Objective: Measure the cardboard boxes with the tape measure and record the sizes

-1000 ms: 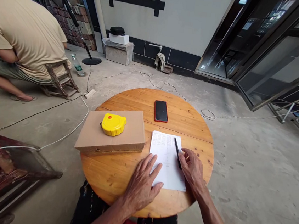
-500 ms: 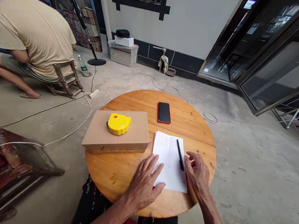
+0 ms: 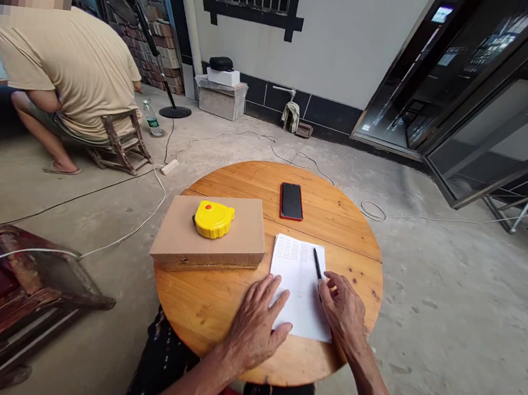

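Observation:
My left hand (image 3: 258, 322) lies flat with fingers spread, across the lower left edge of a white sheet of paper (image 3: 296, 317) and the wooden tabletop. Rows of small writing run along the paper's upper part. A black pen (image 3: 317, 263) lies slantwise on the paper's right side. My right hand (image 3: 344, 309) has its thumb and forefinger pinched at the pen's lower half, partly covering it; the other fingers are curled. A yellow tape measure (image 3: 214, 220) with a red button rests on a brown cardboard box (image 3: 245, 239) left of the paper.
A phone with a red edge (image 3: 292, 202) lies beyond the paper on the round wooden table (image 3: 200, 304). At the left, a person (image 3: 79, 71) sits on a low wooden chair (image 3: 126, 142). Cables (image 3: 149, 210) cross the floor, and a wooden stool (image 3: 32, 286) stands near left.
My right hand has moved left onto the pen and closed its thumb and forefinger at it. My left hand stays flat on the paper. The view has shifted slightly.

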A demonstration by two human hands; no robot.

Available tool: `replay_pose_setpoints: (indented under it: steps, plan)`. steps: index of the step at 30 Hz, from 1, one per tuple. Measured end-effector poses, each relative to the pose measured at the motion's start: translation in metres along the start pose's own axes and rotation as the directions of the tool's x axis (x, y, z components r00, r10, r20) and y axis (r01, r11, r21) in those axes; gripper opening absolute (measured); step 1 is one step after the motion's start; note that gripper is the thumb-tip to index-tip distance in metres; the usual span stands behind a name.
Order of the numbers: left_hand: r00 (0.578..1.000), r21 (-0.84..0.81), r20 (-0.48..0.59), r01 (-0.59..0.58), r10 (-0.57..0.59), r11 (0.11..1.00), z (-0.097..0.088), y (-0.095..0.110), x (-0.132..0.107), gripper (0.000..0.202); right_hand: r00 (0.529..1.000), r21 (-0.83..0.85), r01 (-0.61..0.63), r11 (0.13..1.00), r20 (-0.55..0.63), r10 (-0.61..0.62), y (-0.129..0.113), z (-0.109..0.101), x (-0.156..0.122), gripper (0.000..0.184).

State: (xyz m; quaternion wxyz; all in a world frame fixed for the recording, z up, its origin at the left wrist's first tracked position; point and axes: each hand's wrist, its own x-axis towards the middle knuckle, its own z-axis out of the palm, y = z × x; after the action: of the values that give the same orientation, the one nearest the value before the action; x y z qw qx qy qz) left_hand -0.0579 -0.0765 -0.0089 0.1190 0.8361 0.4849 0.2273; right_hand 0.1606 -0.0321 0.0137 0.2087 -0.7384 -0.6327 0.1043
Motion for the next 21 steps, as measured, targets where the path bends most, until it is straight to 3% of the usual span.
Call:
replay_pose_setpoints:
  steps: [9,21]
  plan:
    - [1.000,-0.030,-0.004,0.017,-0.017,0.999,0.002,0.000,0.000,0.052,0.997,-0.219,-0.006,0.976,0.072,0.023,-0.010,0.002,0.006,0.029]
    - [0.999,-0.043,0.002,0.036,-0.036,0.998,0.002,0.000,0.000,0.050,0.997,-0.183,-0.026,0.983,0.071,0.040,-0.011,0.005,0.012,0.030]
